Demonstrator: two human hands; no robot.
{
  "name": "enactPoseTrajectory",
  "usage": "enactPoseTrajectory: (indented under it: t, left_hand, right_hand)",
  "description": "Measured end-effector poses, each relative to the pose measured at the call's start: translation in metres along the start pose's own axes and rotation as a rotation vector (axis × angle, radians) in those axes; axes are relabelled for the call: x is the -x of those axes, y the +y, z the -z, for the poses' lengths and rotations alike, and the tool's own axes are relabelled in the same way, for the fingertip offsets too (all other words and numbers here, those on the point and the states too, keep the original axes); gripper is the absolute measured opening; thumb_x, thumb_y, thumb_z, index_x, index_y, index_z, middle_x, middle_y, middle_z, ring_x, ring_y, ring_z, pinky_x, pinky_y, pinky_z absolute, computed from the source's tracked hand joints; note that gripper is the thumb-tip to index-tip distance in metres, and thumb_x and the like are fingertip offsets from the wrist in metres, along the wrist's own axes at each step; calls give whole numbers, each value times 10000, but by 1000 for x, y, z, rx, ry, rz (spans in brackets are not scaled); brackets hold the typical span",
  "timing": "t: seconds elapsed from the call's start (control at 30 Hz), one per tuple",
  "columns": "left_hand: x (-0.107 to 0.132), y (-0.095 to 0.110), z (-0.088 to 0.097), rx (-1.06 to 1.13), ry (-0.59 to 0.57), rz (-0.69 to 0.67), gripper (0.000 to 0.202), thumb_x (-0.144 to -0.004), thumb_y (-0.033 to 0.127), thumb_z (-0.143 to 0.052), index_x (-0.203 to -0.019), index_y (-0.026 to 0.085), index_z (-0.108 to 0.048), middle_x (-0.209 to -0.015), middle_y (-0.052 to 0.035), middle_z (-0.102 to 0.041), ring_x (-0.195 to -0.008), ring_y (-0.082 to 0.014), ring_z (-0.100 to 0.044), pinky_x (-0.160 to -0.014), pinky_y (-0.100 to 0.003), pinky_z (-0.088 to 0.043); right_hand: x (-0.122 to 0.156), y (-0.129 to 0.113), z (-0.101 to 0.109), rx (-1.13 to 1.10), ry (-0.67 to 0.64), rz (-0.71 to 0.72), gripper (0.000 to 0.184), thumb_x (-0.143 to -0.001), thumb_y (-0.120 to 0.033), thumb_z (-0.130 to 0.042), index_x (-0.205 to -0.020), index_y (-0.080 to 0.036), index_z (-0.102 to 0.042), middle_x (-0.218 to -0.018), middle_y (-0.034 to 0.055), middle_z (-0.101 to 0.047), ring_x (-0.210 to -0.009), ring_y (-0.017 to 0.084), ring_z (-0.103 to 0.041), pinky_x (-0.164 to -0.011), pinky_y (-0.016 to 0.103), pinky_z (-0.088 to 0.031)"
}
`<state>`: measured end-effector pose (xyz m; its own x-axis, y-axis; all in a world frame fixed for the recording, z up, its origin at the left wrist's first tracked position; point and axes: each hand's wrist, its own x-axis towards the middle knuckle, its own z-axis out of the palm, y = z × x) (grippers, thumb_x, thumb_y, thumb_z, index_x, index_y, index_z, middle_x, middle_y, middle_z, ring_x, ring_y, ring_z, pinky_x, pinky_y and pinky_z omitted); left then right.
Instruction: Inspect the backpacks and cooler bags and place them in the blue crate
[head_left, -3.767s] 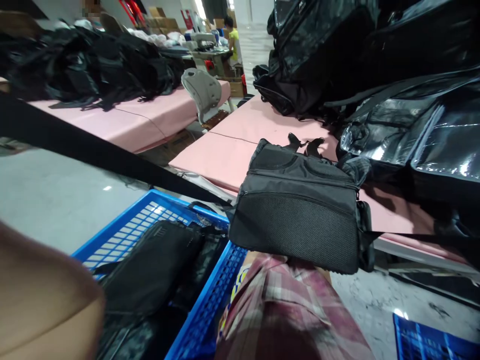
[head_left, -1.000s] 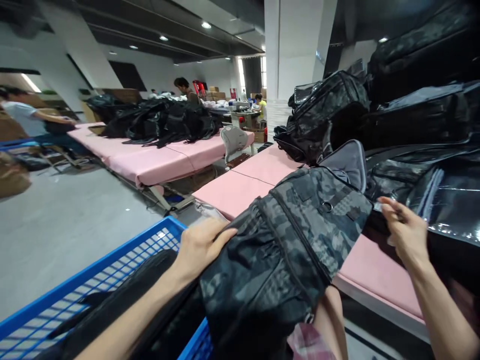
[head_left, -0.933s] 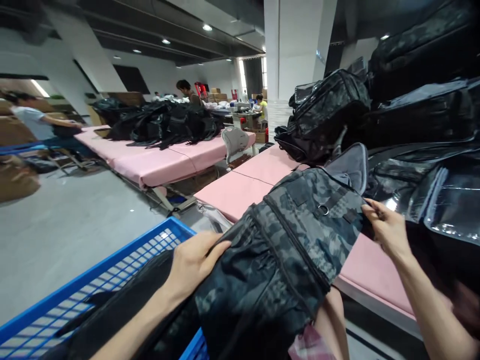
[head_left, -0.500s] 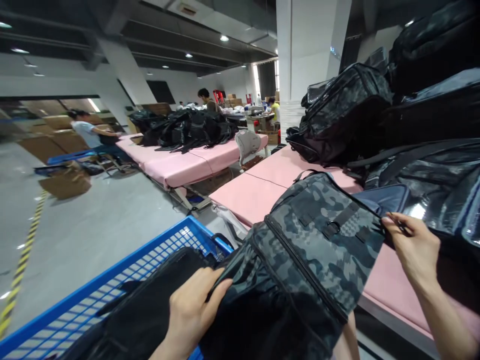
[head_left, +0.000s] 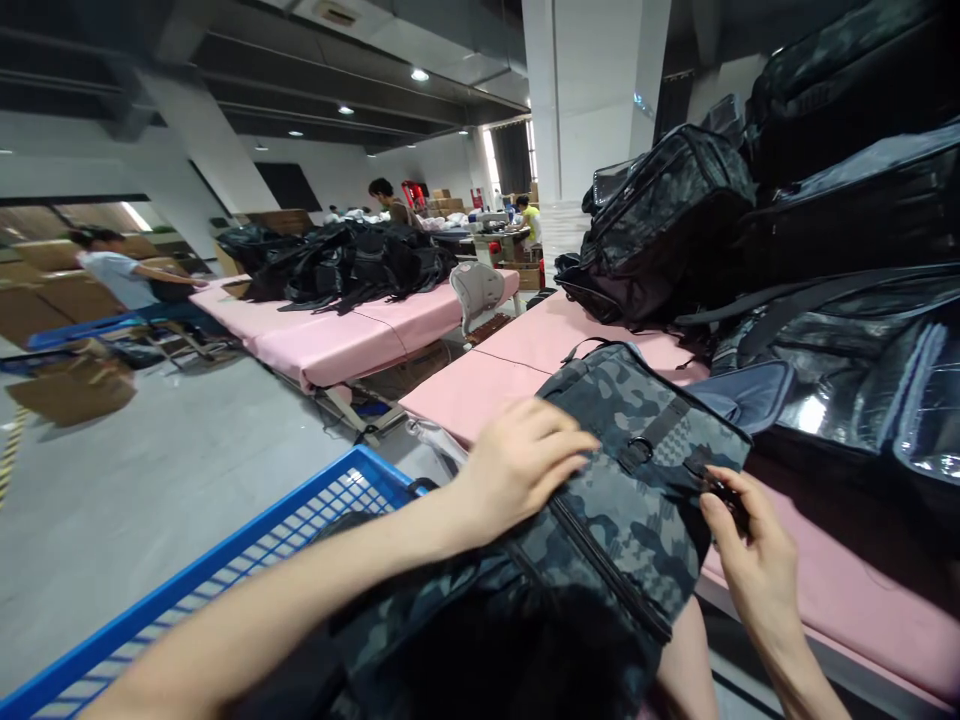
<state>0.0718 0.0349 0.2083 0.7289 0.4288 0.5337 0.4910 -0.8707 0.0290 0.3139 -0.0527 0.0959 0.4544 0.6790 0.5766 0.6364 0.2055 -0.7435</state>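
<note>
**Two hands at a camouflage bag**

The camouflage bag (head_left: 622,525) lies towards five o'clock, over the person's knee (head_left: 688,650). I'd have the left hand (head_left: 514,468), at its ten o'clock, keep the cloth flat so the right hand (head_left: 754,555), at three, works without tugging. Left grip: curled, touching cloth; pinching, I can't tell. Right grip: thumb and fingers slightly apart around something dark, firmness unclear. Bench (head_left: 480,388) at the bag's eleven, blue crate (head_left: 225,556) at nine.
</note>
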Motion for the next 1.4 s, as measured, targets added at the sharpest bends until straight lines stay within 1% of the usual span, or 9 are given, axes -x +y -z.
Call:
enactPoseTrajectory:
  t: [0.07, 0.13, 0.2, 0.27, 0.4, 0.53, 0.73, 0.9, 1.4]
  left_hand:
    - [-45, 5, -26, -36, -135, -109, 267, -905, 317, -470, -1116, 227, -606, -1036, -79, -625, -984, -200, -542, -836, -342, -422]
    - [-77, 6, -49, -16, -339, -174, 236, -878, 331, -521, -1054, 215, -626, -1023, -72, -627, -951, -204, -560, -795, -320, -421]
    - [-92, 4, -63, 18, -502, -185, 204, -846, 361, -566, -936, 197, -648, -942, -61, -646, -884, -206, -587, -738, -292, -418]
    - [-96, 1, -65, 37, -566, -153, 188, -829, 357, -587, -855, 180, -644, -877, -61, -656, -841, -210, -601, -694, -272, -409]
    - [-90, -3, -52, 222, -565, 1, 101, -839, 243, -556, -808, 162, -607, -794, -35, -654, -747, -162, -595, -626, -222, -380]
    - [-87, -5, -43, 664, -416, 239, 67, -795, 208, -594, -790, 142, -583, -660, 15, -616, -623, -96, -554, -601, -188, -385]
    - [-84, -2, -44, 1087, -367, 464, 328, -681, 205, -693, -967, 108, -564, -554, 46, -560, -472, -58, -482, -507, -183, -413]
    - [-83, 0, -42, 1124, -352, 503, 313, -660, 182, -712, -928, 101, -572, -543, 42, -568, -454, -48, -480, -488, -176, -425]
    - [-85, 2, -41, 1122, -362, 530, 280, -673, 132, -694, -921, 94, -569, -546, 43, -571, -455, -41, -481, -481, -165, -413]
  right_hand:
    - [-2, -3, -1, -12, 2, -26, 332, -826, -450, -538, -1040, -206, -608, -1040, 67, -628, -894, 182, -589, -671, 266, -475]
    - [-3, -5, -1, -1, -13, -36, 342, -823, -450, -540, -1054, -205, -604, -1038, 66, -631, -888, 180, -592, -677, 266, -478]
    - [-4, -6, -1, 24, -40, -32, 348, -827, -445, -536, -1074, -207, -594, -1033, 62, -631, -882, 177, -591, -676, 263, -477]
    - [-5, -5, 0, 54, -72, -12, 340, -835, -438, -529, -1084, -213, -586, -1033, 58, -625, -883, 174, -586, -662, 254, -473]
    - [-6, -7, 0, 104, -104, 74, 285, -843, -414, -532, -1034, -213, -597, -1011, 63, -620, -833, 168, -582, -588, 243, -451]
    - [-4, -17, -3, 130, -61, 258, 221, -837, -332, -565, -1016, -213, -621, -951, 60, -648, -815, 172, -604, -602, 256, -457]
    - [-2, -33, -7, 329, 61, 554, 346, -795, -180, -628, -1138, -213, -596, -873, 37, -675, -767, 158, -629, -717, 268, -455]
    - [-2, -40, -9, 506, 133, 597, 350, -774, -198, -659, -1116, -175, -590, -861, 46, -686, -704, 156, -623, -644, 262, -428]
    - [0, -41, -8, 633, 219, 680, 323, -725, -194, -715, -1030, -158, -616, -806, 28, -691, -683, 152, -616, -647, 249, -426]
